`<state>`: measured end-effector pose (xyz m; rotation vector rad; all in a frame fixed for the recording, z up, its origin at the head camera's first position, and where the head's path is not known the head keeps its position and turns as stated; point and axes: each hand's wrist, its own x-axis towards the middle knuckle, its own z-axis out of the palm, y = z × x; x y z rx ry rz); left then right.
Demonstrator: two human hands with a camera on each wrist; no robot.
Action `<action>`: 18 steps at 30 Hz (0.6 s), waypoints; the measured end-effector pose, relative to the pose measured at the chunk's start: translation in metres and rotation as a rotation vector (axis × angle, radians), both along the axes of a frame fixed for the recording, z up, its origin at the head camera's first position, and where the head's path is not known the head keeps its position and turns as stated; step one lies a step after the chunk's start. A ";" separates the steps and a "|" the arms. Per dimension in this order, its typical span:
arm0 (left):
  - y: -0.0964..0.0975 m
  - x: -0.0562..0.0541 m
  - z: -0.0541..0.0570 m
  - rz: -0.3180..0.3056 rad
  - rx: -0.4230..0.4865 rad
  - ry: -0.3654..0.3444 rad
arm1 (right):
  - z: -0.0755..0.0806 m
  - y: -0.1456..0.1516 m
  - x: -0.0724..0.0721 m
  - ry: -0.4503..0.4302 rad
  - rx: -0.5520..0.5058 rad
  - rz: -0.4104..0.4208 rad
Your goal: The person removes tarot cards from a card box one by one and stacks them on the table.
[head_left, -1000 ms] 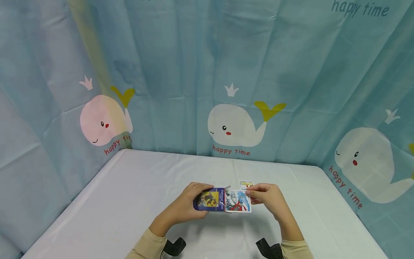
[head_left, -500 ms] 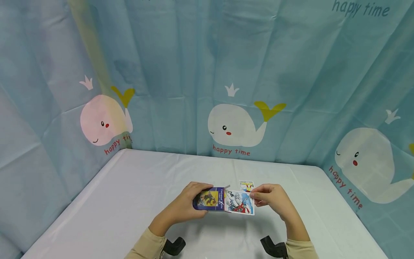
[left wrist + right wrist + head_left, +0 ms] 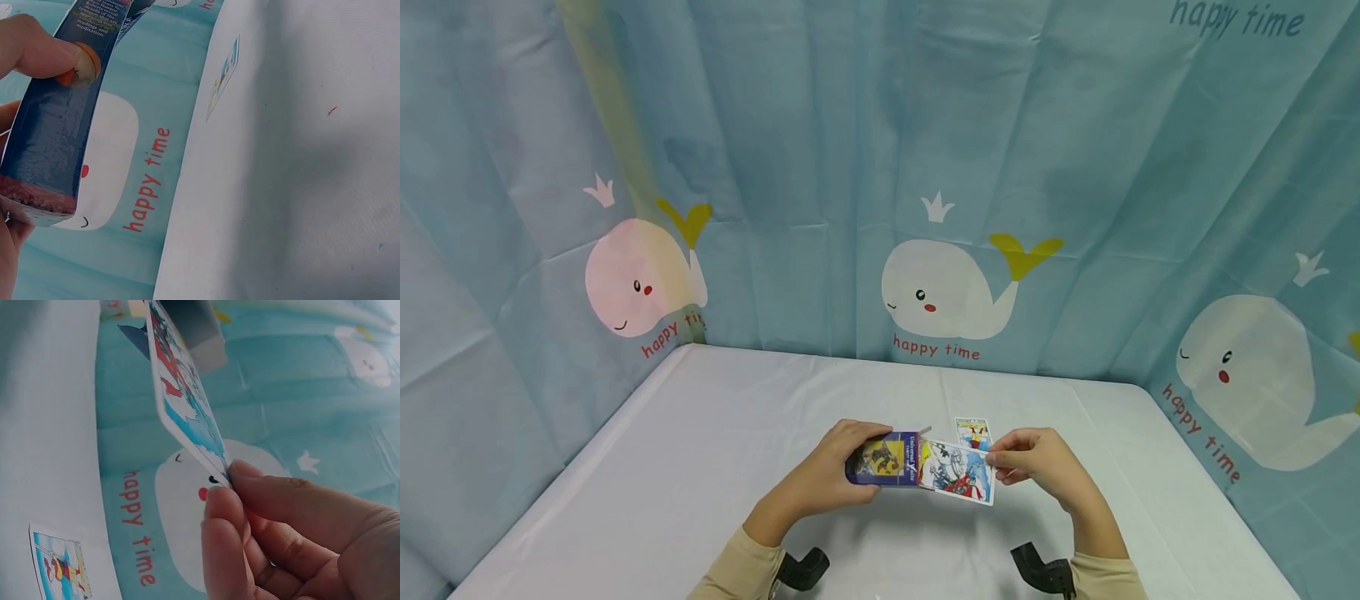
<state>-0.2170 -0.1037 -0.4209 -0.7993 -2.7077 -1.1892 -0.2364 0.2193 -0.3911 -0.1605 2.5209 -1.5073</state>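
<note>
My left hand [image 3: 827, 475] grips a purple-blue tarot card box [image 3: 880, 460], raised above the table with its flap end facing right. In the left wrist view the thumb lies on the narrow side of the box [image 3: 53, 131]. Sticking out of that end is a tarot card [image 3: 955, 473] with a red and blue picture, tilted down to the right. My right hand [image 3: 1048, 471] pinches its upper right corner between thumb and fingers, as the right wrist view of the card [image 3: 187, 412] shows. The card's left end is at the box opening.
Another picture card [image 3: 973, 431] lies face up on the white table [image 3: 775, 400], behind the right hand. A blue curtain [image 3: 820, 167] with whale prints surrounds the table's back and sides. Black wrist mounts [image 3: 803, 570] sit below both hands.
The right hand has moved a little right and down, drawing the card farther out of the box and tilting it. More of the card on the table shows. The left hand has barely moved.
</note>
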 end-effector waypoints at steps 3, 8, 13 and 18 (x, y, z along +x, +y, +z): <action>0.000 0.000 0.000 -0.001 0.002 0.004 | 0.000 0.002 0.000 -0.018 0.004 0.040; -0.002 -0.001 -0.001 -0.011 0.000 0.036 | 0.001 0.005 0.000 -0.059 0.007 0.097; -0.002 -0.001 -0.002 -0.020 0.004 0.033 | 0.000 0.008 0.000 -0.090 0.007 0.161; -0.001 -0.001 -0.002 -0.014 0.006 0.006 | -0.002 0.011 0.001 -0.120 0.020 0.200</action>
